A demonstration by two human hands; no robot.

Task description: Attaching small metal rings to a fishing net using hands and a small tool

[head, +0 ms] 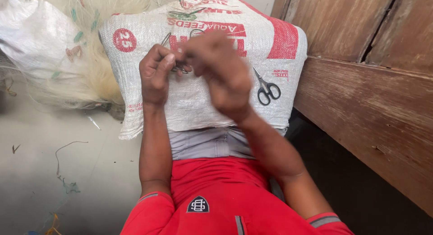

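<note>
**Fine knot work over a sack on the lap**

Nearest the camera is a red shirt (212, 203) and grey shorts (209, 142); both forearms reach forward from there to a white woven sack (198, 104) lying across the lap as a work surface.

The left hand (155, 75) has its fingers curled together, pinched on a small metal tool (180, 69), thin and looped, just above the sack. The right hand (221, 70) is blurred with motion; its fingers look bunched close to the left hand, but whether they grip a thread or the tool I cannot tell. To do this well, I judge the left hand should hold the piece steady and low over the sack while the right makes short, even pulls, so the line does not tangle.

Black-handled scissors (267, 88) lie shut on the sack, just right of the right hand.

The sack is flat and closed; nothing shows of any contents. Beyond it on the left a heap of pale fishing net (90, 68) lies on the floor (54, 172), with a silvery bag (31, 32) behind it. A wooden wall (370, 95) runs along the right.
</note>
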